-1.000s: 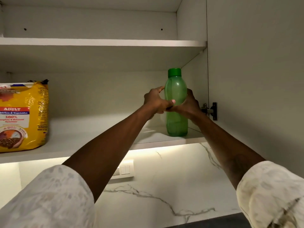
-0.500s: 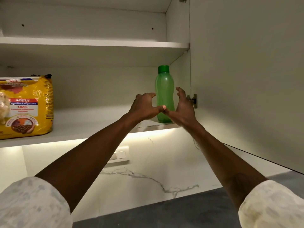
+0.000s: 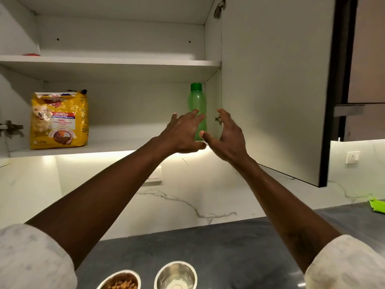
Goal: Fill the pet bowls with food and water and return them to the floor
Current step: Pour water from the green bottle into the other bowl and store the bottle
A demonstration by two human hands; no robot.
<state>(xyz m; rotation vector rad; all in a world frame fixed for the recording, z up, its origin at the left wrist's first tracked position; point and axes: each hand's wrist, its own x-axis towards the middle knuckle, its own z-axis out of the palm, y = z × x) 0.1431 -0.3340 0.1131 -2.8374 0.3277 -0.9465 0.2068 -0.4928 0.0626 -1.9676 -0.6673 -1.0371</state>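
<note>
Centre of frame: left hand (image 3: 183, 132) and right hand (image 3: 227, 136), fingers spread, empty, before a green bottle (image 3: 198, 105) on the lower cupboard shelf (image 3: 116, 146). Left: yellow dog food bag (image 3: 59, 119). Bottom edge: kibble bowl (image 3: 119, 281) beside steel bowl (image 3: 176, 275) on the table (image 3: 239, 257).

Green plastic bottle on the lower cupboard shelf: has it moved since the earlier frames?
No. The green plastic bottle stands in the same right rear corner, beside the cupboard hinge. Both hands, left hand and right hand, have let go and drawn back.

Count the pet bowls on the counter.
2. A bowl with kibble at the bottom edge, left of centre, and a steel bowl beside it on its right. Both are cropped; more could sit below the frame.
</note>
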